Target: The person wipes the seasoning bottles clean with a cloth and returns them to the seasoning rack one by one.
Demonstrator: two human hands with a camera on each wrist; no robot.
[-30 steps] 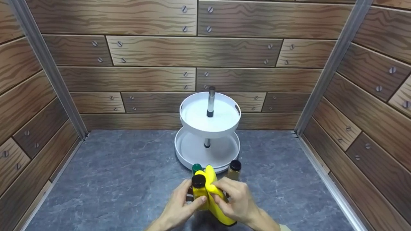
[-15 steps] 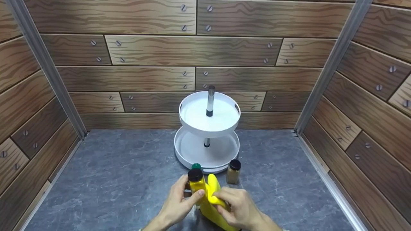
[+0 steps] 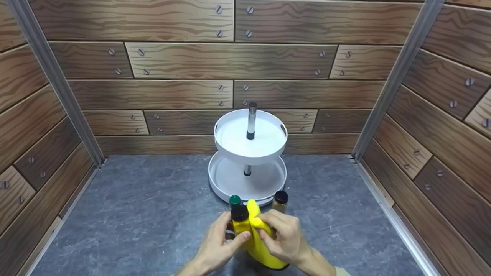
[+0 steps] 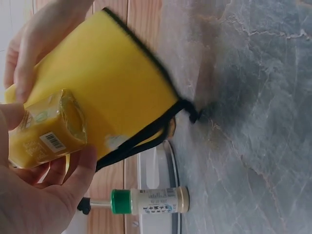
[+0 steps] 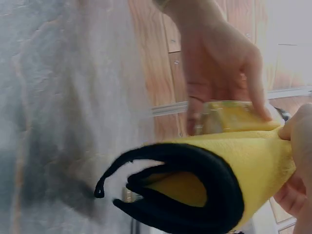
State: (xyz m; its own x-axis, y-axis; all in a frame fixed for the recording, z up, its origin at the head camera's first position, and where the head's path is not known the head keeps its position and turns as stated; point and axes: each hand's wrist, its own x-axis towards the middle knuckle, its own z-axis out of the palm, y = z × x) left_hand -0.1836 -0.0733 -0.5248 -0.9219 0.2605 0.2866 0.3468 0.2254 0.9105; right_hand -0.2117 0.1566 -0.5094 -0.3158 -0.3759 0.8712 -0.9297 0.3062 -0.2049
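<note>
In the head view, my left hand (image 3: 219, 245) grips a spice bottle (image 3: 241, 227) with a black cap and yellow contents. Its label and barcode show in the left wrist view, where the bottle (image 4: 46, 139) is held by the sides, off the table. My right hand (image 3: 287, 238) pinches a yellow cloth (image 3: 264, 251) with black edging, bunched at the top and hanging in folds. The cloth lies right against the bottle's side. From the right wrist view, the cloth (image 5: 253, 161) curls over at its black hem, with the left hand (image 5: 222, 68) beyond it.
A white two-tier round tray (image 3: 251, 153) with a central post stands ahead of the hands. Before it are a green-capped seasoning bottle (image 4: 158, 201) and a black-capped bottle (image 3: 280, 199). Wood-patterned walls (image 3: 184, 61) surround the grey marbled tabletop (image 3: 153, 207) on three sides.
The cloth and right hand slid down toward me along the bottle, then came back up. The bottle tilted slightly left and returned. Both hands keep their hold.
</note>
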